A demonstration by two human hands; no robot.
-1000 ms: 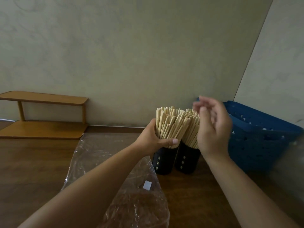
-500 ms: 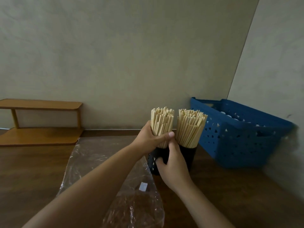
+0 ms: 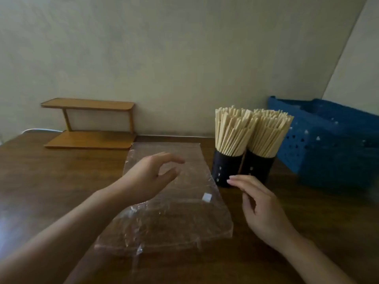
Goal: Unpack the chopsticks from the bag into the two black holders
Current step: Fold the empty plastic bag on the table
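Two black holders stand side by side on the wooden table, the left holder (image 3: 226, 170) and the right holder (image 3: 259, 170), each packed with pale wooden chopsticks (image 3: 232, 132) that fan out at the top. A clear plastic bag (image 3: 178, 212) lies flat and looks empty in front of them, to the left. My left hand (image 3: 149, 177) hovers over the bag with fingers loosely spread, holding nothing. My right hand (image 3: 260, 208) is open just in front of the holders, its fingertips close to the left holder's base.
A blue perforated plastic basket (image 3: 328, 144) stands right of the holders against the wall corner. A small two-tier wooden shelf (image 3: 90, 124) sits at the back left of the table (image 3: 51, 181). The beige wall runs close behind.
Both hands have let go of the chopsticks and holders and pulled back toward me. The left hand now hovers over the bag; the chopsticks stand unsupported.
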